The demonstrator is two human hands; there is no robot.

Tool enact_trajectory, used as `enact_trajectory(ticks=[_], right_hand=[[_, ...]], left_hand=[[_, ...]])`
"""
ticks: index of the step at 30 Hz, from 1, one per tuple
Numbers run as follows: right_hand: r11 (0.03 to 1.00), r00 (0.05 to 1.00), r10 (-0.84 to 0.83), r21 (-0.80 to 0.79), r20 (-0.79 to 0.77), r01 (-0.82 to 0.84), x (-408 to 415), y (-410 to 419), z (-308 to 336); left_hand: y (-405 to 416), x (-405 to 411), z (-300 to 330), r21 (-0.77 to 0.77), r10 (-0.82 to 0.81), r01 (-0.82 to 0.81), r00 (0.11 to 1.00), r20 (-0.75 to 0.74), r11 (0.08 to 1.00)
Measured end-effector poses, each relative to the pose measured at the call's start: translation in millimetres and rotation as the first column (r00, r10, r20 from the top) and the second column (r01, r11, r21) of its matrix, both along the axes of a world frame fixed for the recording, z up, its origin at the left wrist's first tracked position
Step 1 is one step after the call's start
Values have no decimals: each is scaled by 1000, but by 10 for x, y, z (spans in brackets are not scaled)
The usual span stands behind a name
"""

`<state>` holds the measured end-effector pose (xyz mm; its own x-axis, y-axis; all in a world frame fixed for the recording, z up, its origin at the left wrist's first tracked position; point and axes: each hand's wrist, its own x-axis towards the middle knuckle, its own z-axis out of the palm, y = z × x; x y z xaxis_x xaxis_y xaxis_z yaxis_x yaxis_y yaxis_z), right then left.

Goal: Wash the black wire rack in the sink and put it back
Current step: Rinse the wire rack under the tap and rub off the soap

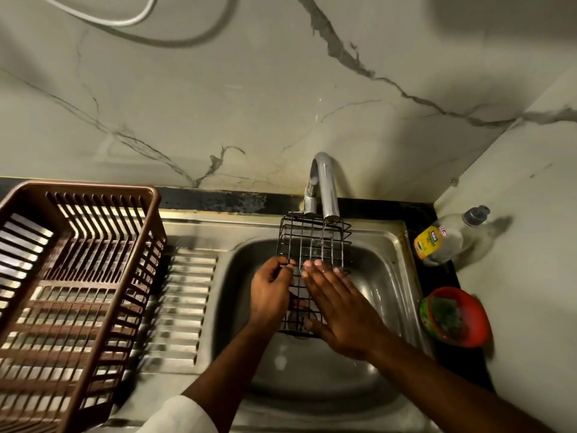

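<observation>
The black wire rack [312, 242] is held over the steel sink [387, 270], its far end under the tap [324, 185]. A thin stream of water falls from the spout onto the grid. My left hand [270, 292] grips the rack's left edge, fingers curled round the wires. My right hand [337, 307] lies flat on the grid with straight fingers, covering its near right part. The near end of the rack is partly hidden behind both hands.
A brown plastic dish basket [78, 276] stands on the ribbed drainboard [184, 307] at the left. On the right of the sink are a clear dish-soap bottle [443, 237] and a red bowl [459, 317] with a green scrubber. A marble wall rises behind.
</observation>
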<state>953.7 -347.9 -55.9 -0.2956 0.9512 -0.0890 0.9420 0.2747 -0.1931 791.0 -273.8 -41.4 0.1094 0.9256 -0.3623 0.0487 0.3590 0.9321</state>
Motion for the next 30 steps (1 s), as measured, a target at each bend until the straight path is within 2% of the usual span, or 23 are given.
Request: enact_trajectory(ticks=[1, 5, 8, 11, 14, 16, 18, 20, 22, 23, 25, 29, 30], right_hand=[[1000, 1000, -26, 2, 7, 26, 92, -4, -2], [928, 929, -370, 42, -17, 371, 246, 345, 80], [900, 902, -431, 65, -30, 432, 56, 587, 150], [949, 951, -308, 75, 28, 305, -143, 439, 138], [999, 998, -46, -7, -45, 45, -195, -41, 63], [987, 990, 128, -91, -65, -134, -94, -326, -1], [983, 983, 171, -63, -69, -175, 107, -416, -67], [994, 992, -16, 102, -129, 29, 265, -273, -57], [916, 926, -256, 236, -278, 325, 347, 65, 56], [871, 887, -310, 272, -342, 409, 351, 268, 128], [834, 853, -343, 290, -394, 469, 302, 689, 252], [837, 754, -370, 157, -543, 524, 42, 1330, 310], [849, 757, -350, 155, -551, 505, 2, 1468, 226]], left_hand=[[15, 2, 17, -15, 14, -14, 999, 31, 1000], [-16, 18, 28, 4, 16, -16, 999, 41, 1000], [-52, 9, 33, 11, 22, -23, 998, 55, 1000], [-4, -37, 15, 32, 26, -27, 999, 31, 999], [88, -82, -53, 18, 34, -34, 999, -19, 999], [127, -134, -100, 0, 35, -35, 999, -38, 999], [105, -168, -110, 0, 10, -10, 999, -53, 1000], [41, -161, -119, -13, -6, 5, 1000, -26, 1000], [-41, -120, -134, -27, -12, 12, 1000, -6, 1000], [-81, -99, -147, -28, -13, 13, 1000, -5, 1000], [-144, -55, -163, -43, -9, 10, 1000, 14, 999], [-188, 7, -157, -60, 0, 4, 998, 68, 998], [-185, 16, -146, -61, 6, -1, 997, 80, 998]])
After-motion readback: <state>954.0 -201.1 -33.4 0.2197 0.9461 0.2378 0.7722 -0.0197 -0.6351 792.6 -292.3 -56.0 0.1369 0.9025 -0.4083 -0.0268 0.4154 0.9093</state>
